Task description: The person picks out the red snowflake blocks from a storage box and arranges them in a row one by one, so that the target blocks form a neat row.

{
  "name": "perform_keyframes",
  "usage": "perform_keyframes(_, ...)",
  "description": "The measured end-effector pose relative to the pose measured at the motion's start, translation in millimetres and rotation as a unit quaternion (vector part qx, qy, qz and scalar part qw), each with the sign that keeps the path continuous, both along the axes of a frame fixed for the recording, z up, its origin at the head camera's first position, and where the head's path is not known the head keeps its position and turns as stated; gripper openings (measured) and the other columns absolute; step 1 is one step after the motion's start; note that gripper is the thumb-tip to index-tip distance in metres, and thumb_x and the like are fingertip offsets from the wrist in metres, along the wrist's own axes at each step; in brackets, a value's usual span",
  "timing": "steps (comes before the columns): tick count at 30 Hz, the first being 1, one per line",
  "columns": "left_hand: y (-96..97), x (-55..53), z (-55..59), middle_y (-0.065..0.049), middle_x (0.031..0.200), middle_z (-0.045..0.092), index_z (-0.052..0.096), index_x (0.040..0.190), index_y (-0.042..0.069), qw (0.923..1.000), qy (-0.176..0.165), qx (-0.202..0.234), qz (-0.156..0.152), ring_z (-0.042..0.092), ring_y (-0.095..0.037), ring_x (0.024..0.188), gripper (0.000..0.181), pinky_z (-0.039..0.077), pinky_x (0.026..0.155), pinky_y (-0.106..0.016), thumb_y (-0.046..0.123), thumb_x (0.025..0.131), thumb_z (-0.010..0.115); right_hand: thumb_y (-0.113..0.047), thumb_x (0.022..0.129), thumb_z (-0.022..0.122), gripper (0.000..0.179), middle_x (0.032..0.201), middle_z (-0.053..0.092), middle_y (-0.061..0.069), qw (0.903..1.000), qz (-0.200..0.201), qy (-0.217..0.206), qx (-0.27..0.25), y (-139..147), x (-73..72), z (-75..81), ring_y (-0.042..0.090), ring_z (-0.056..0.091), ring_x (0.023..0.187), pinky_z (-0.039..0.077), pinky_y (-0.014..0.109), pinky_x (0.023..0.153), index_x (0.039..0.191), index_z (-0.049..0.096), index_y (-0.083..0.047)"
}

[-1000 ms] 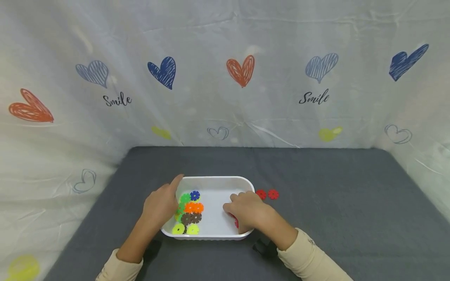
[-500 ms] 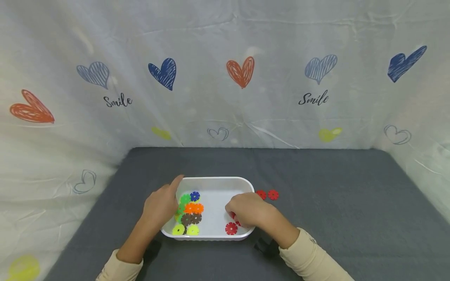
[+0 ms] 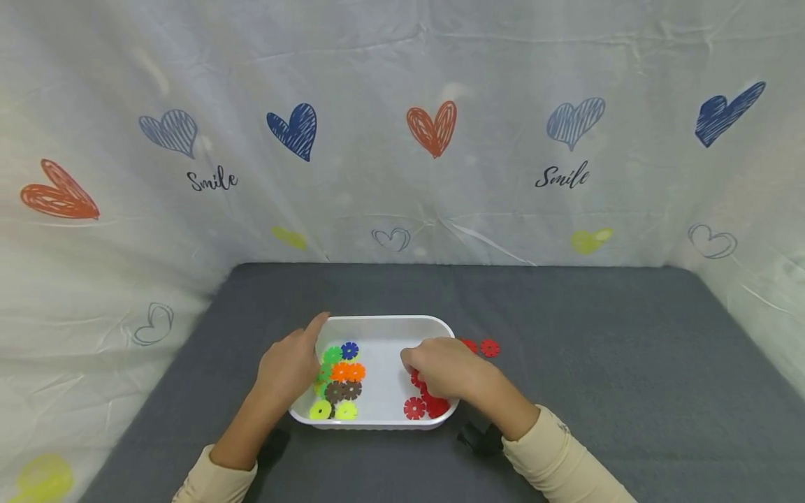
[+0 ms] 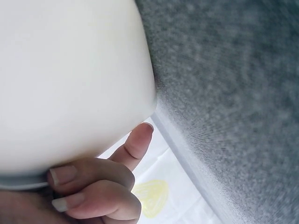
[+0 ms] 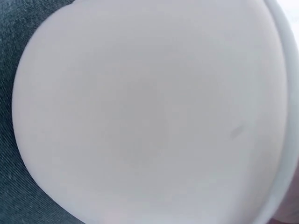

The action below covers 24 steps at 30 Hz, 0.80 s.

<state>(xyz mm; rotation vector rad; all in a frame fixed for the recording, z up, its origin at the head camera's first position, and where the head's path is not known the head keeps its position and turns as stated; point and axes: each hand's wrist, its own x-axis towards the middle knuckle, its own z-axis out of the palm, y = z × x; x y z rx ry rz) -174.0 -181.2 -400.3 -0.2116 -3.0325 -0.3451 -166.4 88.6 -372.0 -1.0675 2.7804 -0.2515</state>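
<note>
A white plastic tray (image 3: 383,424) sits on the dark cloth. My left hand (image 3: 287,370) grips its left rim, thumb toward the far corner; in the left wrist view the fingers (image 4: 100,191) curl against the outer wall. My right hand (image 3: 443,368) is over the tray's right end, fingers bent downward and fingertips hidden. Several red notched discs (image 3: 414,408) lie below and beside it, and whether it pinches one cannot be seen. The right wrist view is mostly filled by the tray's outer wall (image 5: 140,112).
At the tray's left end lie green discs (image 3: 332,355), a blue disc (image 3: 349,351), orange discs (image 3: 348,372), brown discs (image 3: 342,390) and yellow discs (image 3: 346,411). Outside the right rim, red discs (image 3: 490,348) lie on the grey cloth (image 3: 604,363). A printed curtain (image 3: 490,209) stands behind.
My right hand shifts slightly up and away from the tray's near right corner, so more red discs show beneath it. The left hand keeps its hold on the rim.
</note>
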Motion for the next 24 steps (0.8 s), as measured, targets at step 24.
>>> perform_keyframes(24,1.9,0.1,0.6,-0.013,0.090,0.064,0.047,0.148,0.014,0.9999,-0.009,-0.004,0.010,0.051,-0.022,0.060,0.062,0.045,0.052,-0.038,0.002,0.090,0.066,0.002,0.083,0.076,0.014,0.073,0.065,-0.006,0.9874,0.021,0.042,-0.151,28.8,-1.9,16.8,0.005,0.052,0.061,0.047,0.023,0.059,0.082,0.072,-0.011)
